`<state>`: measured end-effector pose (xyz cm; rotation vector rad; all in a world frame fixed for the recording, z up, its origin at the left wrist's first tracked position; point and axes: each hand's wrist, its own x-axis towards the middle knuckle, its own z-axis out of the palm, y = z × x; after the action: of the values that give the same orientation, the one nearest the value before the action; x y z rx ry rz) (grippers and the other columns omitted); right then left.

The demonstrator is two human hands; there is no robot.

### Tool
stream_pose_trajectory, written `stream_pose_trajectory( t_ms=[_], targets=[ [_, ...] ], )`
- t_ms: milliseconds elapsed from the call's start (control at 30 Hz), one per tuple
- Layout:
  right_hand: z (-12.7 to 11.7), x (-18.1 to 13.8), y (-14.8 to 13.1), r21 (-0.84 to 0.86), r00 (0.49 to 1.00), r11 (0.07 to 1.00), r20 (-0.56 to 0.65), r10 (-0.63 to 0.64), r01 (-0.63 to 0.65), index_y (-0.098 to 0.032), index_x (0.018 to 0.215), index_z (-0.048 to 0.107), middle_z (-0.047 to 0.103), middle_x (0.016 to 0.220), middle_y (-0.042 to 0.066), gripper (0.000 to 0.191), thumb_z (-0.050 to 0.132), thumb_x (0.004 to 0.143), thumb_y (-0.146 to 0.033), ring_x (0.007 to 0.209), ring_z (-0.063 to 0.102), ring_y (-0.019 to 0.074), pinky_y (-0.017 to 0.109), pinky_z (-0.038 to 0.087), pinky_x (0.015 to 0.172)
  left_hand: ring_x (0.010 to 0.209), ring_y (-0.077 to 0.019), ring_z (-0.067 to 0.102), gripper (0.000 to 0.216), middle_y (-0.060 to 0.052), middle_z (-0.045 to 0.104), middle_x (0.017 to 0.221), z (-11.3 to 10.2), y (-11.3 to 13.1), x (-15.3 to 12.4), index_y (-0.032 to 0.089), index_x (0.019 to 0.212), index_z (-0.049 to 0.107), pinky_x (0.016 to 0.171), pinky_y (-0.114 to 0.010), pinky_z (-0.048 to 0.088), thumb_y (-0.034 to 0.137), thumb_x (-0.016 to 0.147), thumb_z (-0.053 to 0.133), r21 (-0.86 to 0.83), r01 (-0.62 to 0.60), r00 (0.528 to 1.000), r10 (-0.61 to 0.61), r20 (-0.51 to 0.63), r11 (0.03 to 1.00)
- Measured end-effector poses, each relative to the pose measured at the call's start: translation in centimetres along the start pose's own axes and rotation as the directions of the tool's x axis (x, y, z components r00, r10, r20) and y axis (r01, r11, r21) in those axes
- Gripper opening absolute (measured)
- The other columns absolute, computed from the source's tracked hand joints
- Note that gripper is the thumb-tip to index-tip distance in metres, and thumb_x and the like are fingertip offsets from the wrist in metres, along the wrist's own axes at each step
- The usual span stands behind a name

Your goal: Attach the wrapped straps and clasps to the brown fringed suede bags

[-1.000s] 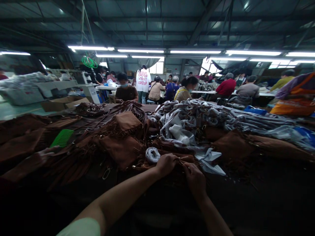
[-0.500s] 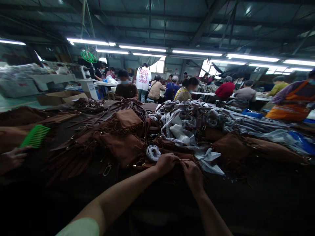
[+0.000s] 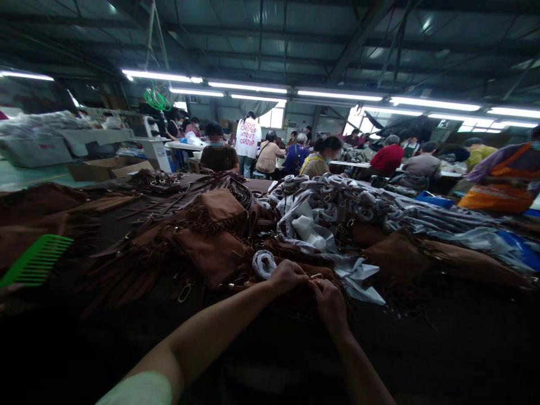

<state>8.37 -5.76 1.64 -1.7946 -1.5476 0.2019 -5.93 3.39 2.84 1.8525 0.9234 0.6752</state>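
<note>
My left hand (image 3: 287, 277) and my right hand (image 3: 330, 301) are closed together on a small metal clasp (image 3: 315, 277) at the near edge of a brown fringed bag (image 3: 295, 264). Both hands pinch at it, fingertips almost touching. A rolled strap wrapped in grey-white plastic (image 3: 264, 263) lies just left of my left hand. More brown fringed bags (image 3: 211, 247) are heaped beyond my hands.
A pile of plastic-wrapped straps (image 3: 337, 197) fills the table's middle and right. At the far left, another person's green comb (image 3: 36, 261) hovers over brown bags. Cardboard boxes (image 3: 107, 167) stand at the back left. Several people sit at tables in the background.
The green comb at the left has moved down and further left, and the hand holding it has slipped out of view. My hands stay pinched on the clasp, barely shifted.
</note>
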Motion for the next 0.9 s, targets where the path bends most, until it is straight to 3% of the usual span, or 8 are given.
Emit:
stream_pose_trajectory(
  t_ms=[167,233,367,567,667,733,800,900],
  targets=[
    [-0.4,0.0,0.1,0.056,0.998,0.998,0.054,-0.033,0.03,-0.02,0.082,0.068,0.068,0.087,0.007,0.034,0.042,0.089,-0.042,0.079,0.063,0.0187,0.027,0.044,0.07,0.049,-0.0095,0.047,0.017,0.001,0.058,0.053,0.3,0.4,1.8,0.009,0.066,0.071,0.051,-0.022,0.037,0.022,0.055,0.072,-0.175,0.277,0.96,-0.267,0.079,0.945],
    [-0.6,0.0,0.2,0.105,0.997,0.994,0.058,-0.043,0.037,-0.02,0.085,0.067,0.067,0.086,0.006,0.04,0.037,0.091,-0.045,0.078,0.062,0.018,0.027,0.044,0.068,0.051,-0.01,0.048,0.016,0.001,0.058,0.055,0.3,1.1,1.7,0.009,0.066,0.07,0.051,-0.022,0.037,0.024,0.06,0.068,-0.145,0.197,0.98,-0.198,0.01,0.969],
    [-1.8,0.0,0.2,0.158,0.995,0.987,0.085,-0.043,0.029,-0.019,0.081,0.064,0.066,0.079,0.004,0.05,0.025,0.094,-0.048,0.072,0.059,0.0166,0.026,0.043,0.064,0.067,-0.0115,0.053,0.018,-0.001,0.062,0.073,0.6,2.5,0.2,0.013,0.077,0.065,0.06,-0.021,0.04,0.03,0.073,0.059,-0.042,-0.19,0.967,0.18,-0.181,0.981],
    [-4.5,-0.3,-0.6,-0.104,1.0,0.994,-0.019,-0.012,0.01,-0.021,0.083,0.065,0.063,0.087,0.008,0.045,0.033,0.091,-0.051,0.075,0.059,0.0173,0.027,0.041,0.064,0.052,-0.0083,0.048,0.022,0.0,0.062,0.068,2.2,1.9,-0.8,0.015,0.091,0.051,0.049,-0.018,0.036,0.036,0.084,0.05,-0.338,-0.185,0.974,0.219,0.065,0.923],
    [-4.5,-0.4,-0.9,0.127,0.998,0.991,-0.047,0.04,-0.034,-0.018,0.076,0.065,0.063,0.077,0.007,0.046,0.04,0.087,-0.056,0.07,0.058,0.0173,0.027,0.042,0.061,0.054,-0.0083,0.05,0.023,0.001,0.06,0.066,2.3,1.3,-0.6,0.015,0.089,0.052,0.051,-0.018,0.037,0.037,0.084,0.052,-0.298,-0.213,0.962,0.253,0.102,0.93],
    [-4.0,-0.2,-1.2,0.42,0.989,0.896,0.02,0.147,-0.142,-0.016,0.079,0.065,0.063,0.069,0.005,0.045,0.05,0.082,-0.058,0.061,0.057,0.0155,0.026,0.043,0.054,0.057,-0.0089,0.051,0.025,0.001,0.059,0.067,2.2,1.1,-0.4,0.014,0.087,0.054,0.053,-0.019,0.038,0.038,0.084,0.054,-0.281,-0.22,0.959,0.26,0.115,0.934],
    [-3.4,0.0,-1.5,0.655,0.963,0.712,0.097,0.253,-0.253,-0.015,0.09,0.066,0.064,0.068,0.003,0.044,0.065,0.071,-0.055,0.055,0.058,0.0142,0.026,0.045,0.051,0.06,-0.0097,0.053,0.027,0.0,0.059,0.068,2.0,1.0,-0.4,0.013,0.087,0.056,0.055,-0.02,0.039,0.04,0.082,0.057,-0.3,-0.199,0.963,0.242,0.114,0.933],
    [-2.9,0.5,-1.9,0.824,0.948,0.498,0.137,0.286,-0.27,-0.017,0.102,0.063,0.067,0.08,0.002,0.055,0.082,0.055,-0.038,0.067,0.064,0.0163,0.029,0.052,0.062,0.061,-0.0105,0.054,0.03,-0.001,0.06,0.07,1.7,0.8,-0.3,0.013,0.087,0.058,0.056,-0.021,0.041,0.041,0.078,0.062,-0.369,-0.16,0.974,0.207,0.092,0.915]
  ],
)
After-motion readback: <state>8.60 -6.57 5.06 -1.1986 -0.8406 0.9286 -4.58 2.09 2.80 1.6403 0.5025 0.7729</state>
